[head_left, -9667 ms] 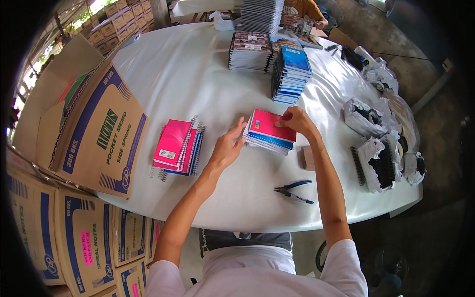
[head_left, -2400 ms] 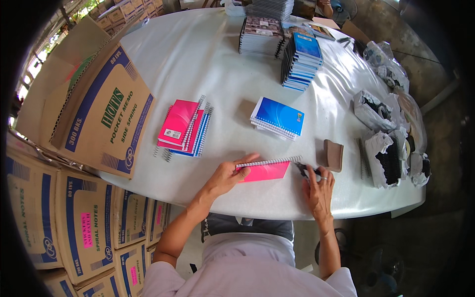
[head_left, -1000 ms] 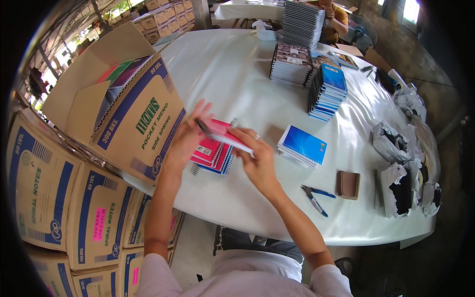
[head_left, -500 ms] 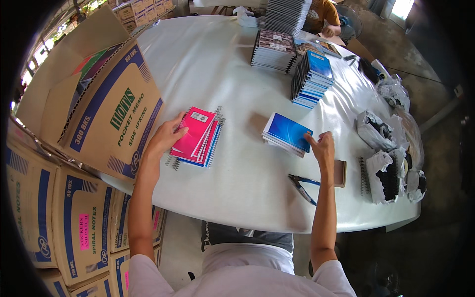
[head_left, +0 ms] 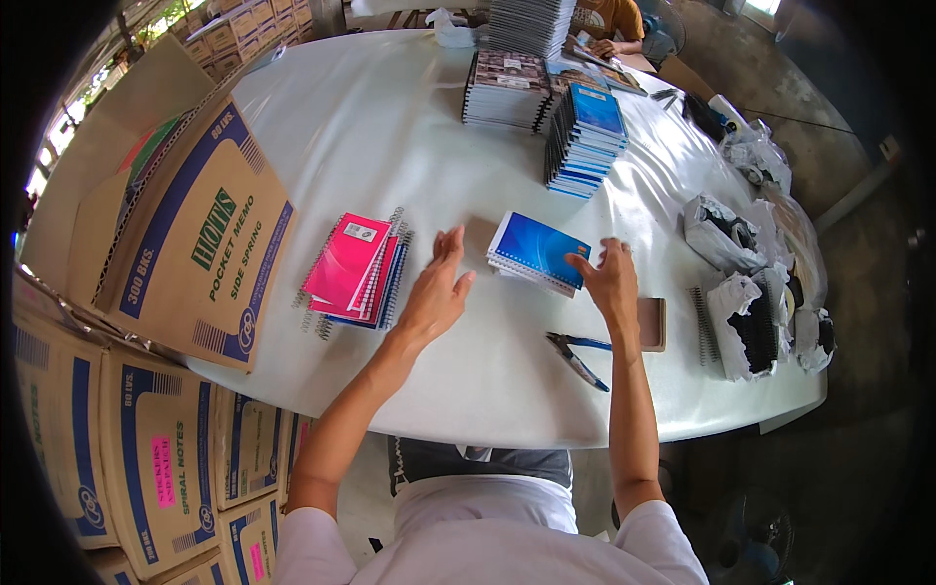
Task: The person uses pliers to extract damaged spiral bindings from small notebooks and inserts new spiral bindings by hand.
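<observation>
My left hand (head_left: 435,297) is in the air over the table, fingers apart and holding nothing. It is between a pile of pink and blue spiral notebooks (head_left: 343,265) on its left and a small stack of blue-covered notepads (head_left: 536,249) with punched edges and no visible spiral. My right hand (head_left: 612,285) is at the right end of that stack, thumb and fingers apart, the thumb tip at the top cover's edge. Whether it touches the cover I cannot tell. Blue-handled pliers (head_left: 577,361) lie open near my right wrist, beside a small brown block-like piece (head_left: 652,325).
A large open carton (head_left: 210,234) stands at the left, more cartons (head_left: 156,458) below it. Taller stacks of blue notepads (head_left: 587,141) and dark-covered books (head_left: 507,90) stand farther back. Paper-wrapped bundles of black coils (head_left: 746,322) line the right side. Another person's hand (head_left: 606,47) shows at the far edge.
My left hand has let go of the pink notebook pile and moved right toward the blue notepads. My right hand stays by the blue stack, its fingers spread wider. The whole view has shifted slightly.
</observation>
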### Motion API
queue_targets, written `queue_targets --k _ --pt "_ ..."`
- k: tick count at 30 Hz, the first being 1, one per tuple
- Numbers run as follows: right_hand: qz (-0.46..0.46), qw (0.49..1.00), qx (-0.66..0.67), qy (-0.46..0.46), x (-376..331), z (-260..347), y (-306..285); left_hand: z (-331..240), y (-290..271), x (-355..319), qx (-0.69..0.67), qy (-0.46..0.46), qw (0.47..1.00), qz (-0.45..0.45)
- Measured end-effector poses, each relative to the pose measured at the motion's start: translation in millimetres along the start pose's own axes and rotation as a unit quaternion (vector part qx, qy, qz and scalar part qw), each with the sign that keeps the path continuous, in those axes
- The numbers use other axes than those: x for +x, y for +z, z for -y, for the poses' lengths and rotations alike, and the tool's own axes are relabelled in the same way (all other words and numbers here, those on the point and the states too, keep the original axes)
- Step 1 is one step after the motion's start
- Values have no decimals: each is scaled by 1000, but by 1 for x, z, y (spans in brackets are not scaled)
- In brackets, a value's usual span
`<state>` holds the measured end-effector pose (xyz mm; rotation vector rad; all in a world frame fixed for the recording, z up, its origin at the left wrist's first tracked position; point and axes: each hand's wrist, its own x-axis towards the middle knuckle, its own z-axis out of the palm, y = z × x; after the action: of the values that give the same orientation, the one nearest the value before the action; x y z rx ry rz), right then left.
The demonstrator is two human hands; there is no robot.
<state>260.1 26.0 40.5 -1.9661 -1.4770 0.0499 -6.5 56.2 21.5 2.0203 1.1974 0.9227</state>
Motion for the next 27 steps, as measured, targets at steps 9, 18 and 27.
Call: queue_targets --k 9,18,27 --pt "280 936 -82 -197 17 16 -28 -8 79 14 4 -3 995 -104" --pt "400 899 -27 -173 60 13 -33 -10 87 -15 -257 -144 944 -150" --pt "426 900 82 29 100 -12 4 -33 83 3 -516 -312 798 3"
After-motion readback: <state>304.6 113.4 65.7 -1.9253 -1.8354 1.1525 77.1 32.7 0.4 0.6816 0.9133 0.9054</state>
